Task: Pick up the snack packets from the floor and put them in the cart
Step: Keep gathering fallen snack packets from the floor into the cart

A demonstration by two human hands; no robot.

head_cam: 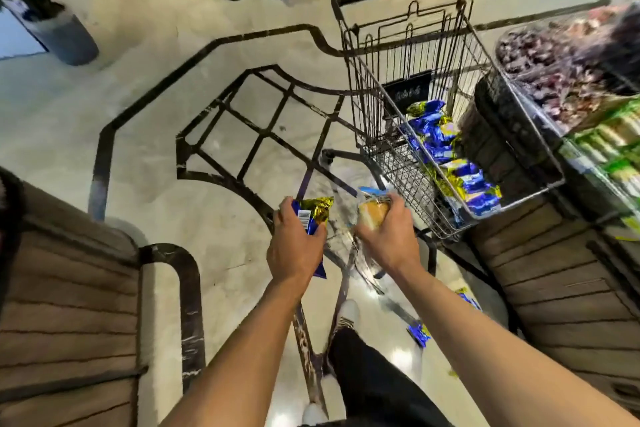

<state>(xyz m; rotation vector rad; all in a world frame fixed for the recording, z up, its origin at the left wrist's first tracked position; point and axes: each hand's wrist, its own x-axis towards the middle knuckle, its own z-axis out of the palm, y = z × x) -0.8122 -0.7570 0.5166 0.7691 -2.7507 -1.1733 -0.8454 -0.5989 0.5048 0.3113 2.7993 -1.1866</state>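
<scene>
Both hands are full here. The left hand [294,246] grips a blue and gold snack packet [313,218], barcode side up, fingers curled round its middle. The right hand [388,236] holds a clear-wrapped bun packet [373,210] with a blue strip at the top, fingers wrapped over it. Both are held out in front of the body, above the marble floor [214,149] with its black inlay lines.

The wire shopping cart [384,121] sits just ahead and to the right, and there's already a pile of blue and gold packets in the cart [450,163], along the basket's bottom. Two more blue packets on the floor [420,333] lie down near the person's right side, partly hidden by the forearm. A wooden display stand [554,288] stands right of the cart, with green packaged goods [609,149] on it.
</scene>
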